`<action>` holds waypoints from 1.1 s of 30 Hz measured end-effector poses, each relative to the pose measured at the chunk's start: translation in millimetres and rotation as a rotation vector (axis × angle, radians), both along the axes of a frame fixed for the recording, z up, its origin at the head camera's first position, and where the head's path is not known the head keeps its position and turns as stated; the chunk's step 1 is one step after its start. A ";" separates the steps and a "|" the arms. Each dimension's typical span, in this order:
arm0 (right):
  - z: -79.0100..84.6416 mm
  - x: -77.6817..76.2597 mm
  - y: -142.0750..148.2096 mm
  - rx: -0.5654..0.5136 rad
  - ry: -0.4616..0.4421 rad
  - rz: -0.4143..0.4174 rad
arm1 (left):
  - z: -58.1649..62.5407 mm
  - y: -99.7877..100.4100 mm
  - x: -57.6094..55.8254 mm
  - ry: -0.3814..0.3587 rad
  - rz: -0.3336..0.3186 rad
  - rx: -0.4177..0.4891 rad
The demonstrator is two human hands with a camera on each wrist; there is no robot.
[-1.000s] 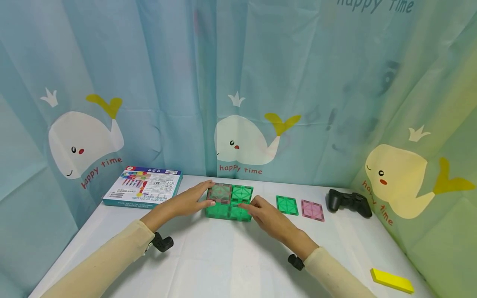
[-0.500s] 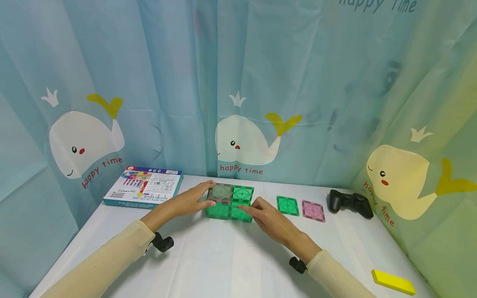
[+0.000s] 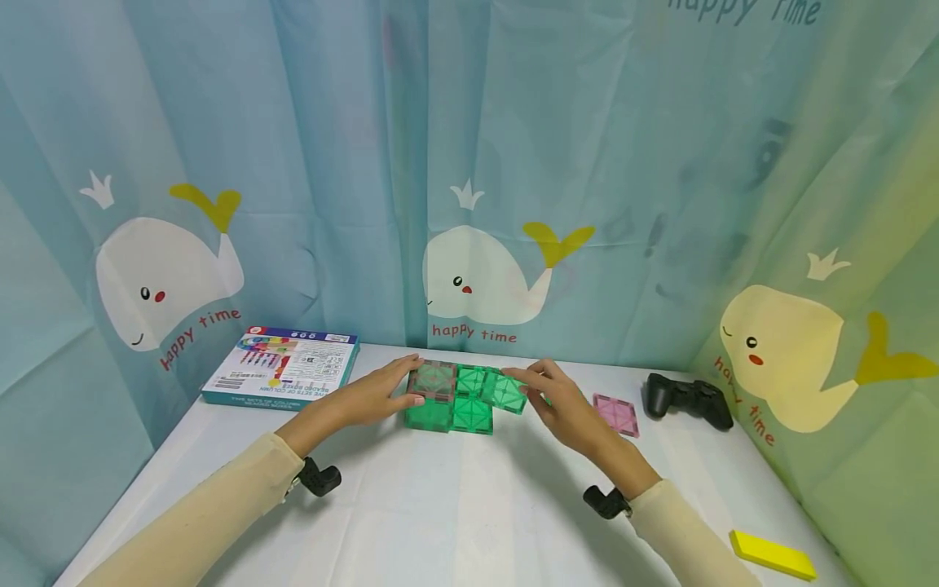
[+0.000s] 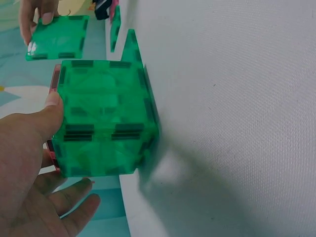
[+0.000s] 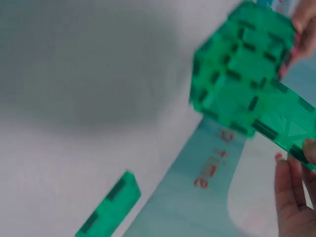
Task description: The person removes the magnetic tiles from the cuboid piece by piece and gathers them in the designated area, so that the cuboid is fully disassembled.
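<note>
A box of green see-through magnetic tiles (image 3: 429,415), topped by a pink tile (image 3: 434,380), stands toward the back of the table. My left hand (image 3: 374,395) holds it at its left side; the left wrist view shows the thumb at the pink tile's edge and the lower fingers spread. More green tiles (image 3: 473,415) adjoin the box on its right. My right hand (image 3: 568,408) pinches a raised, tilted green magnetic tile (image 3: 506,392) by its right edge, close to the box's right. In the right wrist view this tile (image 5: 286,116) overlaps the box's corner.
Behind my right hand, a loose green tile is mostly hidden. To its right lie a pink tile (image 3: 616,414) and a black game controller (image 3: 688,399). A yellow block (image 3: 773,554) lies front right, a flat printed carton (image 3: 282,368) back left. Whale-print curtains (image 3: 484,277) surround the table.
My right hand has moved from the box's front right up and to the right, now with a green tile pinched in it. My left hand has kept its place.
</note>
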State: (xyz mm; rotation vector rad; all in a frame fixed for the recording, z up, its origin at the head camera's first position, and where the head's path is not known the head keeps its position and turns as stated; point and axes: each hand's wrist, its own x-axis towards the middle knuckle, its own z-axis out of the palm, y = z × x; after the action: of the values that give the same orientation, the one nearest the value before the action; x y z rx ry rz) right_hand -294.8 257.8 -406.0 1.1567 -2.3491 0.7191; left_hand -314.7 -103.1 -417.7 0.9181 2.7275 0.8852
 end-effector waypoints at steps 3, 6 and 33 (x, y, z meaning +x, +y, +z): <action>5.1 -7.2 12.4 -0.016 -0.066 -0.062 | -1.0 -0.6 -0.9 0.001 -0.003 0.001; 5.8 -17.2 24.9 -0.016 -0.144 -0.114 | -1.5 -1.0 -1.4 0.000 -0.007 0.005; -21.5 -79.5 39.2 0.127 -0.683 -0.190 | -3.5 -1.1 -4.0 -0.008 -0.006 0.004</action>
State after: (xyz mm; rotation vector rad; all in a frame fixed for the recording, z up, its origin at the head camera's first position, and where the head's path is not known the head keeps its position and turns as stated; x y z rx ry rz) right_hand -374.3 297.0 -427.5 0.7912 -3.0500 1.0287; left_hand -318.7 -104.2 -421.2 0.9208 2.7154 0.8920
